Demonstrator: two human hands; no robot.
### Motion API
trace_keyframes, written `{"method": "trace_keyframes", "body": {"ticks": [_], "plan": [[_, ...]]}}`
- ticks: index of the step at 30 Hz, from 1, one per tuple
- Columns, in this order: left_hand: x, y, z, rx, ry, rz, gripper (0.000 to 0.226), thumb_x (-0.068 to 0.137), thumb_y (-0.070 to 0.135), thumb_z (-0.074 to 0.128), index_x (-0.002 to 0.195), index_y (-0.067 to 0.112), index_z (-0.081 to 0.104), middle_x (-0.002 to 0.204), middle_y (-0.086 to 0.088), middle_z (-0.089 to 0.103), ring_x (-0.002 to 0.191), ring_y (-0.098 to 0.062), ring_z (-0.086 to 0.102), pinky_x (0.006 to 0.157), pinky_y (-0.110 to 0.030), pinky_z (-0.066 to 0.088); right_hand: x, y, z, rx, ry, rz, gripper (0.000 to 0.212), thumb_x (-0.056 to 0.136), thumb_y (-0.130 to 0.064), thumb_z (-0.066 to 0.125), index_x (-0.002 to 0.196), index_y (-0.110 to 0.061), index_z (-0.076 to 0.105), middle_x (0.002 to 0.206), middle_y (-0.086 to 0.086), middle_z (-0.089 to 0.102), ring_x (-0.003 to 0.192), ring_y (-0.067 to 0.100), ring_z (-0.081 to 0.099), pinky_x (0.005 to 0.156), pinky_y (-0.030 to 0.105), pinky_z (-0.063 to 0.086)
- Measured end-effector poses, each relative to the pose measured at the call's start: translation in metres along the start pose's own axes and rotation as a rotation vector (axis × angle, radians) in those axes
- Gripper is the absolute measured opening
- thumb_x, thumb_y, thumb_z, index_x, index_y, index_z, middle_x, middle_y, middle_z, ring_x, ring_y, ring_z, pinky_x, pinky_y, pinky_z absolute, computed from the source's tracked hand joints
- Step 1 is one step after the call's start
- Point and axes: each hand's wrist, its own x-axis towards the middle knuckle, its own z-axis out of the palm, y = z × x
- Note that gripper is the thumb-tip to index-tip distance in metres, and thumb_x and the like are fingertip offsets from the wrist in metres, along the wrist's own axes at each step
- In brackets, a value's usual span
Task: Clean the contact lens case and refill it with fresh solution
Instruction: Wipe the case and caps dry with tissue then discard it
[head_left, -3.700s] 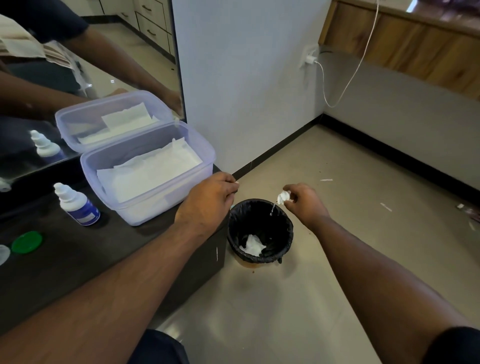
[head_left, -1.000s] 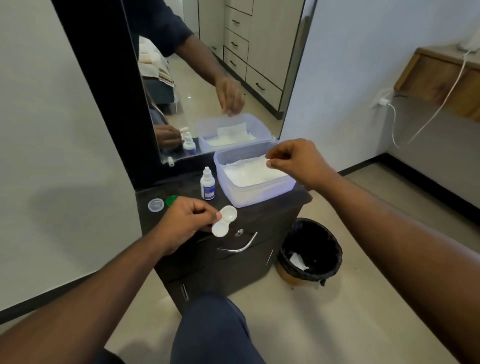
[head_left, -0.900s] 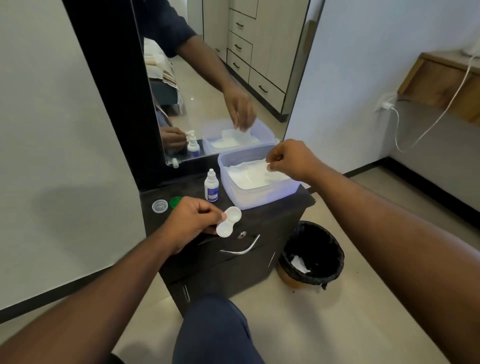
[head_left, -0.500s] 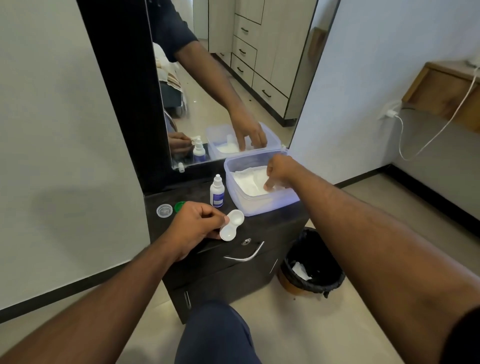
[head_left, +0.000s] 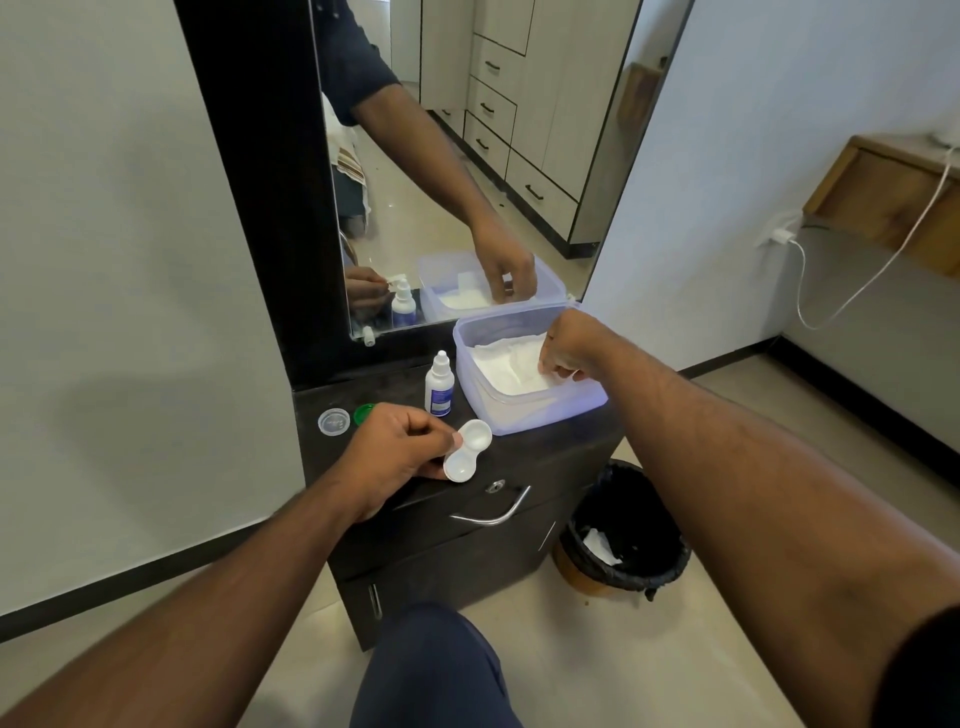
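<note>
Case (head_left: 466, 450) sits low of centre in the frame, pinched at its left edge between the thumb and fingers of my left hand (head_left: 397, 452), both wells open and facing up, held just above the front edge of the cabinet top (head_left: 545, 441); the wells look empty, though I cannot tell whether they are dry. My right hand (head_left: 569, 349) has gone down into the tub (head_left: 524, 415) just right of centre since half a second ago, when it was only arriving at the rim; its fingers are now curled onto the top tissue (head_left: 501, 366), apparently pinching it, though the fingertips are hidden. A few seconds back that hand was over the bin (head_left: 626, 532) with a used wad; a white scrap lies in the bin now. I judge this a second wipe about to begin, so cleaning is not finished and refilling has not started. Bottle (head_left: 439, 384) stands upright just left of the tub, cap on; the clear cap (head_left: 333, 421) and green cap (head_left: 363, 413) lie left of it, off the case.
</note>
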Motion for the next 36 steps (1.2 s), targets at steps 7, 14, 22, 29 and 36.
{"method": "trace_keyframes", "body": {"ticks": [7, 14, 22, 29, 36], "plan": [[0.000, 0.003, 0.002, -0.004, 0.001, -0.011, 0.012, 0.083, -0.003, 0.067, 0.090, -0.012, 0.069, 0.090, -0.019, 0.072, 0.069, -0.016, 0.070, 0.056, -0.024, 0.056, 0.003, -0.007, 0.011, 0.096, 0.076, -0.171, 0.042, 0.080, -0.027, 0.075, 0.116, -0.011, 0.058, 0.105, 0.008, 0.062, 0.091, 0.021, 0.060, 0.080, 0.031, 0.054], [0.000, 0.002, 0.003, -0.004, 0.007, -0.012, 0.012, 0.083, -0.004, 0.066, 0.091, -0.013, 0.069, 0.087, -0.014, 0.071, 0.064, -0.010, 0.070, 0.053, -0.020, 0.054, 0.007, -0.018, 0.022, -0.032, 0.041, -0.144, 0.043, 0.079, -0.022, 0.075, 0.118, -0.013, 0.058, 0.104, 0.009, 0.064, 0.093, 0.025, 0.063, 0.088, 0.038, 0.055], [0.002, 0.000, 0.001, -0.018, 0.011, -0.014, 0.009, 0.083, -0.003, 0.066, 0.088, -0.010, 0.070, 0.089, -0.016, 0.072, 0.070, -0.017, 0.071, 0.057, -0.025, 0.057, -0.026, -0.010, -0.014, 0.631, 0.002, -0.005, 0.025, 0.089, -0.022, 0.055, 0.112, -0.012, 0.055, 0.104, 0.009, 0.062, 0.088, 0.024, 0.062, 0.081, 0.039, 0.054], [0.000, 0.002, 0.001, -0.027, 0.043, -0.008, 0.007, 0.083, -0.003, 0.066, 0.084, -0.009, 0.069, 0.089, -0.020, 0.070, 0.075, -0.021, 0.069, 0.060, -0.030, 0.059, -0.078, 0.011, -0.029, 1.700, -0.172, -0.007, 0.019, 0.089, -0.028, 0.054, 0.099, -0.014, 0.062, 0.097, 0.009, 0.069, 0.092, 0.028, 0.067, 0.083, 0.040, 0.055], [-0.030, 0.004, -0.007, -0.166, 0.173, 0.009, 0.009, 0.084, -0.005, 0.060, 0.080, -0.012, 0.063, 0.075, -0.015, 0.068, 0.068, -0.022, 0.067, 0.056, -0.029, 0.057, -0.143, -0.007, 0.005, 2.005, -0.378, -0.093, 0.036, 0.092, -0.021, 0.056, 0.124, -0.004, 0.057, 0.104, 0.014, 0.069, 0.092, 0.027, 0.069, 0.075, 0.037, 0.060]]}}
